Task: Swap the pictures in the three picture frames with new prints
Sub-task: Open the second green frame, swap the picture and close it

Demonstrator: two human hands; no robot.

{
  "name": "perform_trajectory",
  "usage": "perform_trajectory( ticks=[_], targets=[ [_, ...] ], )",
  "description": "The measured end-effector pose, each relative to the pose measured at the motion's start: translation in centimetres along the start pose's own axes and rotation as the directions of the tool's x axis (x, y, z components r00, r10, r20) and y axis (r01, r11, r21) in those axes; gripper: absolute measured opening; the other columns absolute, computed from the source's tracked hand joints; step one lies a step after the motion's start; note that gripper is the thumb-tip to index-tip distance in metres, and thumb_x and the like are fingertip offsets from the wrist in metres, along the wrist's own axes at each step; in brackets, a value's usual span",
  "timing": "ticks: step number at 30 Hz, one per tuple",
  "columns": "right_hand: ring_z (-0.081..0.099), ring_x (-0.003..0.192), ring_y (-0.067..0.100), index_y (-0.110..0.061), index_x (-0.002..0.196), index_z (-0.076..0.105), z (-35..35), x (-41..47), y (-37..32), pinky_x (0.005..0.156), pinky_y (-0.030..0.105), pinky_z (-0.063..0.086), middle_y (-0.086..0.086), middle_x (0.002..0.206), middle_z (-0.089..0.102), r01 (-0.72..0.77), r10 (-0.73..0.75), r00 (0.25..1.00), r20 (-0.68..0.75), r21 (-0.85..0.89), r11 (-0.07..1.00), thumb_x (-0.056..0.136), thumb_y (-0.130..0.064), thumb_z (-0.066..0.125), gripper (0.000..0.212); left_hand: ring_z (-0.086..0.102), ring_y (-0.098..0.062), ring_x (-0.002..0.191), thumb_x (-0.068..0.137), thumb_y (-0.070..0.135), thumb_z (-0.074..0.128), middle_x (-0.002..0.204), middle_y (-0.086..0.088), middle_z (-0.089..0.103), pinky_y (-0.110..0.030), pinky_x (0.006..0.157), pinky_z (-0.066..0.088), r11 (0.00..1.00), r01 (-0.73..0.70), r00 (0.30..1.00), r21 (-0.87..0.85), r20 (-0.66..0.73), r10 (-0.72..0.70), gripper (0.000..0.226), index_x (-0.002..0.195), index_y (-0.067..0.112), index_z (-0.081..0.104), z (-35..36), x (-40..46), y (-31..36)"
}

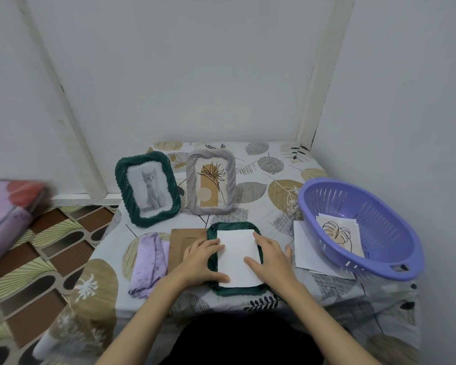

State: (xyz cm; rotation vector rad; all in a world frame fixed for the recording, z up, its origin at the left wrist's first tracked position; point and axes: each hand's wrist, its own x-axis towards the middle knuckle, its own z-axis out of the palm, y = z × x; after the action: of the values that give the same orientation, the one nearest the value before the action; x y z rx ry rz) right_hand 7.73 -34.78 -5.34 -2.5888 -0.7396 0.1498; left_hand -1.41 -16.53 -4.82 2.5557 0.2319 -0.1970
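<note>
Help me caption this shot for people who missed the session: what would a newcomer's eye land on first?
Probably the two hands, left hand and right hand, pressing a white sheet flat into a dark green frame lying face down at the table's near edge. Behind it stand a green frame with a kitten photo and, to its right, a grey frame with a leaf drawing. A purple basket holding prints sits at the right.

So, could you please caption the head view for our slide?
Both hands press a white print into a face-down green frame.
</note>
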Motion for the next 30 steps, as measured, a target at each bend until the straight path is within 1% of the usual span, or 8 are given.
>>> perform_trajectory(
  ticks=[3,5,10,15,19,23,27,30],
  targets=[
    [0.026,0.137,0.012,-0.028,0.142,0.027,0.3,-0.2,0.1,0.111,0.049,0.009,-0.006,0.142,0.041,-0.004,0.005,1.000,-0.015,0.059,0.998,0.086,-0.046,0.054,0.064,0.007,-0.016,0.143,0.045,0.076,0.055,0.153,0.012,0.019,-0.037,0.114,0.006,1.000,0.001,1.000,-0.023,0.010,0.000,0.108,0.140,0.030,0.034,-0.1,0.1,-0.1],
    [0.032,0.132,0.012,-0.029,0.138,0.035,0.5,-0.3,0.2,0.112,0.047,0.014,-0.008,0.136,0.048,-0.009,0.016,0.999,-0.046,0.145,0.989,0.083,-0.044,0.059,0.062,0.008,-0.017,0.143,0.064,0.059,0.071,0.153,0.009,0.019,-0.038,0.115,0.007,0.998,0.014,1.000,-0.053,-0.005,-0.014,0.089,0.140,0.030,0.034,-0.1,0.1,-0.2],
    [0.059,0.099,0.013,-0.031,0.117,0.056,0.3,0.0,0.0,0.092,0.042,0.046,-0.020,0.091,0.065,-0.025,0.120,0.979,-0.162,0.496,0.868,0.067,-0.022,0.077,0.055,0.009,-0.017,0.143,0.074,0.043,0.072,0.152,0.007,0.023,-0.037,0.115,0.007,0.994,0.022,0.999,-0.107,-0.025,-0.025,0.072,0.137,0.031,0.037,-0.1,0.1,-0.4],
    [0.058,0.070,0.015,-0.014,0.116,0.058,-0.5,0.6,-1.4,0.072,0.029,0.052,-0.004,0.083,0.060,-0.042,0.171,0.978,-0.117,0.697,0.716,0.070,0.003,0.072,0.051,0.010,-0.017,0.142,0.076,0.042,0.071,0.152,0.008,0.024,-0.036,0.114,0.009,0.997,0.028,0.999,-0.076,-0.026,-0.031,0.072,0.137,0.029,0.038,-0.1,0.1,-0.2],
    [0.057,0.067,0.014,-0.009,0.111,0.060,-1.4,1.0,-1.0,0.060,0.007,0.045,0.002,0.081,0.062,-0.067,0.287,0.940,-0.185,0.724,0.687,0.075,0.007,0.062,0.040,0.016,-0.017,0.141,0.080,0.047,0.065,0.152,0.004,0.025,-0.038,0.115,0.014,0.993,0.028,0.995,-0.112,-0.089,-0.038,0.067,0.138,0.026,0.037,0.0,-0.1,0.0],
    [0.060,0.081,0.019,-0.005,0.115,0.058,-2.9,1.1,1.3,0.072,0.027,0.047,0.007,0.091,0.064,-0.128,0.352,0.919,-0.178,0.709,0.694,0.082,0.003,0.056,0.034,0.021,-0.017,0.139,0.082,0.046,0.062,0.151,0.000,0.027,-0.034,0.113,0.019,0.991,0.038,0.979,-0.130,-0.196,-0.064,0.064,0.137,0.022,0.040,-0.3,0.0,0.1],
    [0.057,0.071,0.017,-0.002,0.106,0.062,-3.2,0.4,2.9,0.067,0.027,0.043,-0.005,0.072,0.059,-0.168,0.329,0.930,-0.163,0.609,0.775,0.084,0.003,0.053,0.025,0.013,-0.017,0.141,0.075,0.059,0.062,0.153,0.004,0.021,-0.042,0.114,0.016,0.998,0.050,0.987,-0.040,-0.151,-0.056,0.076,0.139,0.028,0.037,0.1,0.4,0.4],
    [0.057,0.071,0.018,-0.002,0.108,0.061,-3.2,-0.1,3.5,0.065,0.026,0.041,-0.005,0.072,0.059,-0.176,0.320,0.933,-0.165,0.566,0.805,0.084,0.004,0.051,0.027,0.008,-0.017,0.143,0.051,0.090,0.045,0.154,0.005,0.018,-0.043,0.114,0.013,0.999,0.029,0.989,-0.042,-0.144,-0.034,0.105,0.137,0.030,0.038,0.4,0.4,1.1]
  ],
)
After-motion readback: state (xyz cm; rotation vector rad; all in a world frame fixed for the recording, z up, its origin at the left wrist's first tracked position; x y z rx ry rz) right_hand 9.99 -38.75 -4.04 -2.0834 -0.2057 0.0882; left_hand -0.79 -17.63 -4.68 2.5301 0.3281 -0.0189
